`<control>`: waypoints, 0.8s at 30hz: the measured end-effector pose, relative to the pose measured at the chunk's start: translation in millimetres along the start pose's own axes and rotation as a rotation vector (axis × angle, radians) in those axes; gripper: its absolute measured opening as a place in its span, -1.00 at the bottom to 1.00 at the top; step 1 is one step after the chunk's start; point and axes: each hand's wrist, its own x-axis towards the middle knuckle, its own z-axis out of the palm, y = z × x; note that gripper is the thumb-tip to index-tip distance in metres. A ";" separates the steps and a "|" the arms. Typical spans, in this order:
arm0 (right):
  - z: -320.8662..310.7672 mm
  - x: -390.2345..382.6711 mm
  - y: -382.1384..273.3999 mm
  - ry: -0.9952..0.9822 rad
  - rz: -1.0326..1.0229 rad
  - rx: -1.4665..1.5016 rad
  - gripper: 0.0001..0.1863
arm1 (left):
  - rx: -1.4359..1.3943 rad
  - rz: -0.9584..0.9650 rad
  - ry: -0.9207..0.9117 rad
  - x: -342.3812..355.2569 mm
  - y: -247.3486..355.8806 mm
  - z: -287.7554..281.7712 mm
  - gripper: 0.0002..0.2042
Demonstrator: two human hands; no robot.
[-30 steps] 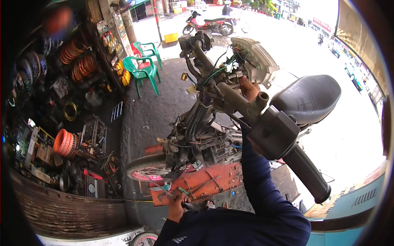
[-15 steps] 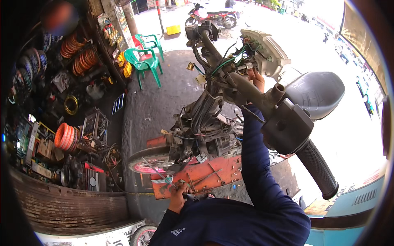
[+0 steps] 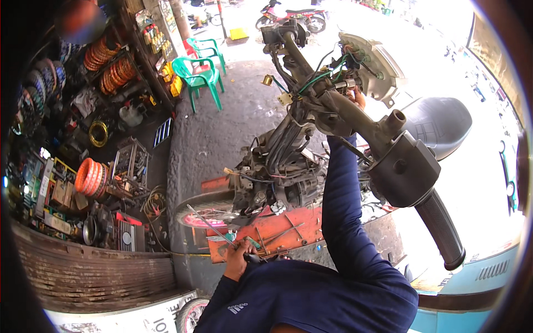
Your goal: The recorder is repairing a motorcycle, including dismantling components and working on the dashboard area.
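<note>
The person's left hand (image 3: 237,260) is low in the view, close to the dark blue shirt (image 3: 311,288), with its fingers curled closed around one end of a thin metal rod (image 3: 210,224). The rod slants up and to the left, its far end in front of the pink-rimmed wheel (image 3: 202,215). The right arm stretches up past the engine (image 3: 302,191), and the right hand (image 3: 358,99) is behind the handlebar (image 3: 355,114), partly hidden by it. Its visible fingers are bent beside a short silver cylinder (image 3: 346,84); how far open that hand is, and whether it grips the piece, cannot be told. The cylinder sits between the handlebar and the back of the pale headlight housing (image 3: 383,65), with green and black wires around it. A brass-coloured socket (image 3: 267,80) and a white plug (image 3: 285,99) hang on wires to the left of the handlebar. The black rubber grip (image 3: 441,233) points toward the lower right, and a black seat (image 3: 438,127) shows beyond the switch box (image 3: 405,169). Under the engine lies an orange-red metal sheet (image 3: 288,230). Green plastic chairs (image 3: 201,77) stand well apart from the bike, beside crowded shop shelves.
</note>
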 end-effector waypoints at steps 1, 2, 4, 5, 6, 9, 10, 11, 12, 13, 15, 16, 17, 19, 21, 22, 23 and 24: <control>0.6 -0.2 2.2 0.006 -0.005 0.007 -0.63 | -0.009 0.008 -0.005 0.9 0.4 -0.3 -0.77; 1.2 -0.3 4.8 0.017 -0.013 0.015 -0.63 | -0.033 0.026 -0.024 1.7 0.6 -0.6 -0.77; 2.6 0.1 8.7 0.031 -0.024 0.032 -0.61 | -0.019 0.010 -0.010 3.2 1.5 -0.7 -0.77; 3.3 0.1 10.2 0.039 -0.032 0.040 -0.61 | -0.042 0.018 -0.031 4.1 2.2 -0.3 -0.77; 3.9 0.8 11.2 0.041 -0.038 0.048 -0.60 | -0.017 0.012 -0.011 4.6 2.7 0.5 -0.77; 4.6 2.9 13.6 0.053 -0.051 0.072 -0.58 | 0.001 0.002 -0.019 5.4 5.5 3.0 -0.75; 4.2 3.1 14.0 0.057 -0.053 0.081 -0.58 | -0.006 -0.018 -0.019 5.6 6.2 4.0 -0.74; 3.7 4.0 14.8 0.060 -0.054 0.092 -0.57 | -0.020 -0.033 -0.007 5.7 6.7 4.9 -0.73; 3.3 4.2 15.4 0.058 -0.058 0.102 -0.57 | -0.013 -0.040 -0.017 6.1 7.0 5.8 -0.73; 2.9 4.9 16.5 0.132 -0.060 0.060 -0.56 | -0.011 -0.025 -0.021 6.3 7.0 6.2 -0.73; 3.3 5.2 19.6 0.049 -0.057 0.125 -0.55 | -0.014 -0.008 -0.019 6.0 6.4 6.5 -0.72; 4.0 4.9 21.1 -0.024 -0.005 0.109 -0.54 | -0.002 -0.012 -0.021 6.3 6.4 6.2 -0.74; 5.0 4.8 23.4 0.033 -0.057 0.128 -0.54 | -0.013 -0.008 -0.037 6.7 6.1 5.8 -0.75; 7.6 5.5 26.4 0.012 -0.052 0.138 -0.53 | 0.016 -0.024 -0.020 6.3 4.9 4.6 -0.77; 10.1 3.2 30.6 -0.006 -0.050 0.145 -0.51 | 0.022 -0.030 -0.018 6.1 3.0 3.4 -0.79; 11.4 3.3 32.9 -0.013 -0.048 0.151 -0.51 | 0.018 -0.009 -0.034 5.9 1.8 2.7 -0.80; 13.0 3.0 34.3 -0.023 -0.052 0.157 -0.50 | 0.005 0.031 -0.069 5.6 0.7 2.3 -0.82; 14.4 3.0 36.3 -0.027 -0.051 0.164 -0.50 | 0.012 0.013 -0.048 5.0 -0.6 1.5 -0.82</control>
